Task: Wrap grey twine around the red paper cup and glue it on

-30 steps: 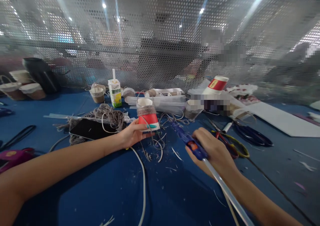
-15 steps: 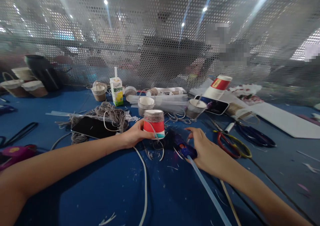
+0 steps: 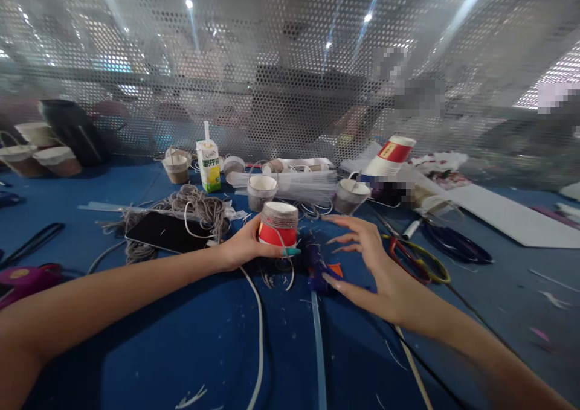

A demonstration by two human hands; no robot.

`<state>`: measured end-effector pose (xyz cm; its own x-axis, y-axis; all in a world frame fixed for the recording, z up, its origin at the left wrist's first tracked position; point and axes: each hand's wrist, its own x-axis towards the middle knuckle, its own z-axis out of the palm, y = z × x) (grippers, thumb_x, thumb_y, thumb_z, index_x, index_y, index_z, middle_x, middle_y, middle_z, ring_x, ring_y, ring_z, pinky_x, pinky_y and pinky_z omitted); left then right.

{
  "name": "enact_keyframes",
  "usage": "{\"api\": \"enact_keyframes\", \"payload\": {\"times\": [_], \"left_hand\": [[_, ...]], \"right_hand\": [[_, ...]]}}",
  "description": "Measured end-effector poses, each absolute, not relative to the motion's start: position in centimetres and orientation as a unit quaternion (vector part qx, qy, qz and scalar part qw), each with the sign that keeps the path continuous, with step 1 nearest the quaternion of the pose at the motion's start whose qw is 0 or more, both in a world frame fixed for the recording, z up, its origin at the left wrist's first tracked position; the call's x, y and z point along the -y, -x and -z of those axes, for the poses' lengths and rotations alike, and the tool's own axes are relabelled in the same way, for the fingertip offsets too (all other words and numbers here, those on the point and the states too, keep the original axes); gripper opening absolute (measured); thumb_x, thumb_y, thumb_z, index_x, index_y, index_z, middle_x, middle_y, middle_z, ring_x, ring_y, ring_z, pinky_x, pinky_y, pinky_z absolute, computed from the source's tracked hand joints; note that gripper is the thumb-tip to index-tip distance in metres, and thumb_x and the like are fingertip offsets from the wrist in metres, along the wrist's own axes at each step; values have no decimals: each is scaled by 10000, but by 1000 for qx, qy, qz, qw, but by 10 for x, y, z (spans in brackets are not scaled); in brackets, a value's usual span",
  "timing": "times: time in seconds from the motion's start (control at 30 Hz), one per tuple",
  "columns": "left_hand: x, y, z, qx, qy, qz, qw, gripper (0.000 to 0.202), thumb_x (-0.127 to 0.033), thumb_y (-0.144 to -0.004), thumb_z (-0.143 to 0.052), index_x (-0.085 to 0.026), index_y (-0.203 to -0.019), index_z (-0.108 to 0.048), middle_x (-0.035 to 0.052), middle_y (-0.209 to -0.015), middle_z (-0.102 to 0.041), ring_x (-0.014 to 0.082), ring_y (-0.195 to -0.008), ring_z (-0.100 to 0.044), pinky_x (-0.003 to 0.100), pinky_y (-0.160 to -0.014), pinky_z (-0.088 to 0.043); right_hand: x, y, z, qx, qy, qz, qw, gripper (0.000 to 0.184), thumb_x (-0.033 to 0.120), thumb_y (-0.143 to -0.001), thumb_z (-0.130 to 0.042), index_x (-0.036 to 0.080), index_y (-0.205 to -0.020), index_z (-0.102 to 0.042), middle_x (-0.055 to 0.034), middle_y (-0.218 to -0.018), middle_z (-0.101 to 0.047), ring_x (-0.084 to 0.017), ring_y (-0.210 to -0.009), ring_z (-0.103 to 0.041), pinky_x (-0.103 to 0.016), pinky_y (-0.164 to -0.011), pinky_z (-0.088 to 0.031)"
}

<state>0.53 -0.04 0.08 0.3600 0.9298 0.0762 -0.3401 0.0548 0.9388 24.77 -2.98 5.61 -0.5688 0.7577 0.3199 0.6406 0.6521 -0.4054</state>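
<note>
My left hand (image 3: 240, 246) is wrapped round a red and white paper cup (image 3: 274, 235), its thumb across the front low on the cup. Grey cord is wound round the cup's upper part, and a loose strand (image 3: 290, 274) hangs below. To the right, a blue glue gun (image 3: 316, 268) lies on the table, a long translucent glue stick (image 3: 318, 349) sticking out of its back towards me. My right hand (image 3: 374, 265) is open beside it with fingers spread. Its thumb tip is close to the gun; whether they touch I cannot tell.
Behind the cup stand cord-covered little buckets (image 3: 261, 194) and a drink carton (image 3: 209, 167). Left are a grey yarn pile (image 3: 202, 208) and a black phone (image 3: 165, 232). Scissors (image 3: 410, 260), a stack of paper cups (image 3: 392, 154) and a white board (image 3: 502, 217) lie right.
My right hand has let go of the glue gun and its fingers have spread. The gun now rests upright to the view, its glue stick swung left. The left hand still holds the cup.
</note>
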Motion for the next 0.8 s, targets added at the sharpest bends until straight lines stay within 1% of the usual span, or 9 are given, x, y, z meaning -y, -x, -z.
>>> {"api": "enact_keyframes", "payload": {"times": [0.07, 0.13, 0.2, 0.3, 0.4, 0.5, 0.6, 0.7, 0.8], "left_hand": [[2, -6, -2, -312, -499, -477, 653, 663, -184, -498, -872, -155, -1077, -550, 85, -1034, -675, 218, -939, -654, 425, -929, -471], [3, -8, -3, -322, -502, -479, 644, 679, -171, -494, -868, -157, -1089, -540, 92, -1060, -671, 229, -970, -648, 422, -937, -468], [3, -9, 0, -330, -505, -487, 632, 685, -156, -485, -866, -158, -1085, -536, 96, -1081, -667, 236, -996, -639, 414, -943, -466], [2, -9, 5, -339, -513, -495, 614, 687, -167, -473, -871, -162, -1068, -528, 82, -1061, -666, 239, -996, -633, 412, -937, -462], [1, -8, 10, -332, -524, -492, 611, 713, -199, -471, -880, -170, -1081, -513, 71, -1045, -657, 235, -979, -630, 410, -923, -459], [2, -8, 10, -317, -531, -491, 614, 715, -211, -485, -880, -171, -1096, -511, 82, -1072, -642, 247, -1016, -615, 416, -931, -450], [4, -9, 6, -319, -527, -497, 611, 681, -200, -485, -878, -161, -1063, -521, 82, -1057, -637, 253, -1026, -607, 430, -945, -442], [6, -9, 2, -331, -520, -496, 611, 643, -185, -493, -870, -159, -1035, -525, 78, -1039, -643, 248, -1009, -611, 431, -943, -444], [6, -10, -1, -333, -511, -496, 618, 635, -172, -497, -860, -162, -1033, -520, 79, -1037, -650, 240, -980, -618, 422, -922, -456]], "right_hand": [[37, -240, -53, 862, 359, -115, 339, 520, 245, -839, -560, 278, -1305, -334, -124, -1345, -387, -238, -1075, -562, -428, -885, -541], [45, -234, -48, 861, 298, -124, 393, 437, 141, -827, -541, 282, -1220, -410, -105, -1289, -466, -208, -1008, -593, -363, -789, -564], [54, -228, -43, 876, 251, -169, 376, 408, 84, -819, -513, 276, -1170, -436, -103, -1275, -523, -135, -763, -617, -290, -633, -554], [65, -220, -40, 899, 245, -246, 267, 358, 76, -822, -491, 256, -1124, -428, -136, -1358, -509, -32, -474, -461, -238, -486, -481], [69, -214, -41, 898, 277, -282, 194, 292, 111, -828, -503, 245, -1077, -432, -127, -1302, -565, -17, -437, -396, -227, -457, -430], [65, -212, -41, 885, 306, -295, 190, 247, 135, -843, -504, 235, -1060, -443, -79, -1083, -672, -20, -414, -325, -225, -441, -373], [61, -214, -40, 879, 314, -297, 201, 226, 134, -859, -472, 236, -1057, -433, -39, -928, -695, -33, -413, -291, -215, -423, -327], [59, -217, -39, 879, 308, -291, 216, 199, 136, -857, -451, 240, -1026, -434, -45, -935, -705, -38, -409, -300, -206, -413, -336], [56, -219, -40, 882, 302, -267, 244, 193, 131, -839, -460, 232, -1003, -453, -96, -1087, -700, -24, -395, -317, -198, -401, -345]]}}
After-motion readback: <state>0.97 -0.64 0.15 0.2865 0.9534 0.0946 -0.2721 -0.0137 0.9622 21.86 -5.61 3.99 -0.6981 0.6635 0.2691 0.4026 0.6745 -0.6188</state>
